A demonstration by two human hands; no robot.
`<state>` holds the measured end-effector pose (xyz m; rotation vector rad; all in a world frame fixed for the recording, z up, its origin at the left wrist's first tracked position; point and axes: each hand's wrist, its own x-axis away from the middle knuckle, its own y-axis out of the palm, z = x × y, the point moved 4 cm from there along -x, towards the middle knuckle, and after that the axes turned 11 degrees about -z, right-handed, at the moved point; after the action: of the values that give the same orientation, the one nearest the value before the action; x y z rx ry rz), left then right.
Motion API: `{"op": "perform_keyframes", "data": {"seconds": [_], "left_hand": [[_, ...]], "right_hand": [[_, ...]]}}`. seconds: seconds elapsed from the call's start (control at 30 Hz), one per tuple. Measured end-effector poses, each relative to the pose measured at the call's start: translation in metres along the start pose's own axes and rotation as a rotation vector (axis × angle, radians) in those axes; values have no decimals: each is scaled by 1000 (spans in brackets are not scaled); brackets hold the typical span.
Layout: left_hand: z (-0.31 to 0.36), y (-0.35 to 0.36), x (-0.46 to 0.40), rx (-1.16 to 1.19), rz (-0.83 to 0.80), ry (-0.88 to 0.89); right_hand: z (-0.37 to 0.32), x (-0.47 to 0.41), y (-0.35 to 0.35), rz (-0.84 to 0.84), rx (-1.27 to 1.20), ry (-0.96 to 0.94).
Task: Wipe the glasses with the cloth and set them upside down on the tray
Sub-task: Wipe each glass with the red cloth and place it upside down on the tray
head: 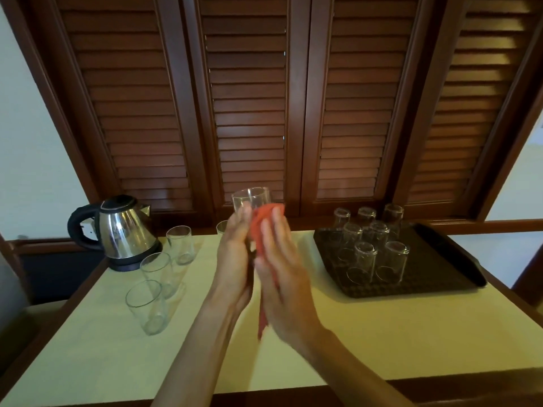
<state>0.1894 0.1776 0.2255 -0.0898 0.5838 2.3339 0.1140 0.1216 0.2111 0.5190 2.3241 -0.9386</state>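
Nearest the camera, a clear glass (251, 201) is held up above the counter (382, 333) between the two hands. The left hand (235, 257) is wrapped round its lower wall, so this grip is closed on the glass, with the upper part of the glass showing above the fingertips. The right hand (279, 274) is laid with nearly straight fingers against a red cloth (260, 230), which is pressed to the side of the glass; a tail of the cloth hangs down between the wrists. The wiping step is judged to be in hand.

The glass is taken to be light, rigid, smooth and breakable. It is best held round the thick lower wall, with the rim spared any pinching, and a wet surface may be slippery. The cloth is soft and limp and can be bunched anywhere.

Further off on the left, three upright glasses (152, 271) stand on the counter, apparently not yet wiped, and a fourth (221, 227) is partly hidden behind the left hand. A steel kettle (123, 230) stands beyond them. On the right, a dark tray (435, 254) carries seven inverted glasses (364, 259), with bare room left along its right side. Behind everything, brown louvred shutters (249, 98) are seen.
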Motion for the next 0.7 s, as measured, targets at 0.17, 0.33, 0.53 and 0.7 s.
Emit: {"op": "perform_keyframes", "data": {"seconds": [0.17,0.33,0.53,0.7], "left_hand": [[-10,2,4,18,-61,21],[-6,0,3,-5,-40,54],[-5,10,4,-103,-82,-2],[-10,9,5,-64,-43,59]], "right_hand": [[1,-22,-19,61,-185,106],[8,10,0,21,-242,76],[0,-7,-9,37,-173,91],[18,-9,-14,77,-458,151]]}}
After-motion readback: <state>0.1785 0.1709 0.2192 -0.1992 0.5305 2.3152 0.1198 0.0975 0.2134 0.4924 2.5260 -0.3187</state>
